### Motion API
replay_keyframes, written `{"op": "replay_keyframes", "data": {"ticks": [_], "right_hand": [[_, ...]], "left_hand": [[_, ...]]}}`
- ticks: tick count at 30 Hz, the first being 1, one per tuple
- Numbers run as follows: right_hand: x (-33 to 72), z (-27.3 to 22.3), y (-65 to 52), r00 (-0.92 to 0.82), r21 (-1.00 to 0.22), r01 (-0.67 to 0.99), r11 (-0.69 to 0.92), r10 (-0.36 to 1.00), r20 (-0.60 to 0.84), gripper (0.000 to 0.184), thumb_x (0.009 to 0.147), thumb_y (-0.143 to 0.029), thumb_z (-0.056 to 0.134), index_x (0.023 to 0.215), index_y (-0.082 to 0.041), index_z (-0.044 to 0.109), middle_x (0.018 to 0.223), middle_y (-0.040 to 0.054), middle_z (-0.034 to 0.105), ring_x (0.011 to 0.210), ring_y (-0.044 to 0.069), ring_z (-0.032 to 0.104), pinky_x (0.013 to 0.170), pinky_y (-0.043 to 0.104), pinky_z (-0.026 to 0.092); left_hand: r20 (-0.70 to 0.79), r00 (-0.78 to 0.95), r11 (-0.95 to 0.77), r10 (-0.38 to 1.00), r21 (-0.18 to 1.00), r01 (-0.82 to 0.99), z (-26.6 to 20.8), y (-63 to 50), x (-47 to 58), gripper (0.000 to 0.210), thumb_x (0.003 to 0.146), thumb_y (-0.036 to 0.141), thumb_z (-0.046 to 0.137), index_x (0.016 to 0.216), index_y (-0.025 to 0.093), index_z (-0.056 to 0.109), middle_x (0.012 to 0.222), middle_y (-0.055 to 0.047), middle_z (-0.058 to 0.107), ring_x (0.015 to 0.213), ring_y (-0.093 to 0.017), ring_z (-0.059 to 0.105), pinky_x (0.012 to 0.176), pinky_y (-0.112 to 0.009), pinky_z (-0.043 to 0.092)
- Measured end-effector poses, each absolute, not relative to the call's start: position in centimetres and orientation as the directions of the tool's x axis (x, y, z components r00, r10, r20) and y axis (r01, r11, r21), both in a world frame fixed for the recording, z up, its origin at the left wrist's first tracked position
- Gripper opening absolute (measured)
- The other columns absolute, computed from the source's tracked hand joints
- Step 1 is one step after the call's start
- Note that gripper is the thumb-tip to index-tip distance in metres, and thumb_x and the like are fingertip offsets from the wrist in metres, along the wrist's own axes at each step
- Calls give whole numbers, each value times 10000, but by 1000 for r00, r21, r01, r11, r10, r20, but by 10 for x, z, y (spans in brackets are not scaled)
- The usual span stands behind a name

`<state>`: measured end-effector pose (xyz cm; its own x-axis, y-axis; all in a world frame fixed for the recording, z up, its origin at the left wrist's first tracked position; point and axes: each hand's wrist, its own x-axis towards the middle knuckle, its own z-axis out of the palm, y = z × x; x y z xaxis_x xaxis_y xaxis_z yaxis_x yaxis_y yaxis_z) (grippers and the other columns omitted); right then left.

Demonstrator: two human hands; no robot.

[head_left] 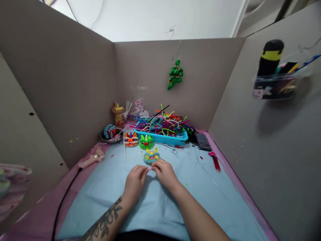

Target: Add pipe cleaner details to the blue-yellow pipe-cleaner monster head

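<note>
Between my two hands, over the light blue cloth [108,202], is a small pale lilac piece [149,168]; its exact kind is too small to make out. My left hand [135,180] is closed, pinching it from the left with thumb and fingertips. From the other side my right hand [167,175] pinches it too, fingers closed. Just beyond the fingertips sits a blue and yellow fuzzy animal head [151,156], partly hidden by my right hand. Behind it stand a green fuzzy animal head [146,142] and an orange, white and purple one [131,139].
A blue tray [164,139] heaped with colourful pipe cleaners stands at the back. Left are a pink glue gun [92,158] with a black cord and a dark bowl [110,140]. Scissors [172,149] and a red strip [216,163] lie right. Grey partitions [173,99] enclose the table.
</note>
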<state>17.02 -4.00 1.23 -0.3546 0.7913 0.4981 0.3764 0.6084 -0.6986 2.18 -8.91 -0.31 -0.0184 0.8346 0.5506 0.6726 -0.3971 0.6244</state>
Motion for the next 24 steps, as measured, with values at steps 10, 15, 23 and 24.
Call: {"op": "replay_keyframes", "data": {"ticks": [10, 15, 23, 24], "right_hand": [[150, 7, -44, -74, -955, -292, 54, 994, 78, 207, 632, -346, 623, 589, -169, 526, 468, -72, 402, 405, 62, 300, 402, 195, 231], [148, 7, -39, -89, -899, -426, -98, 994, -66, 296, 522, -390, 702, 581, -156, 531, 473, -67, 435, 375, 34, 242, 375, 191, 150], [180, 26, -34, -321, -971, -157, 181, 920, 224, 270, 627, -337, 715, 848, -183, 721, 833, 42, 644, 712, 141, 558, 631, 251, 425], [181, 26, -34, -341, -963, -151, 221, 903, 261, 245, 630, -333, 721, 829, -190, 727, 862, 49, 645, 802, 169, 573, 718, 282, 434]], "left_hand": [[296, -190, -230, 936, 924, 305, 15, -88, 53, 314, 825, 408, 482, 683, 144, 575, 628, -5, 559, 613, -127, 493, 596, -231, 401], [203, -218, -188, 955, 978, 86, 9, -77, 58, 325, 787, 439, 531, 686, 132, 568, 588, 16, 523, 562, -101, 450, 543, -210, 372], [-105, 39, 112, 994, 960, -257, 16, -79, 35, 331, 641, 412, 689, 649, 121, 532, 535, 45, 443, 413, -24, 253, 371, -165, 144], [-121, 58, 133, 991, 950, -281, 17, -80, 35, 329, 628, 399, 702, 646, 121, 527, 537, 44, 445, 410, -19, 249, 369, -163, 133]]}}
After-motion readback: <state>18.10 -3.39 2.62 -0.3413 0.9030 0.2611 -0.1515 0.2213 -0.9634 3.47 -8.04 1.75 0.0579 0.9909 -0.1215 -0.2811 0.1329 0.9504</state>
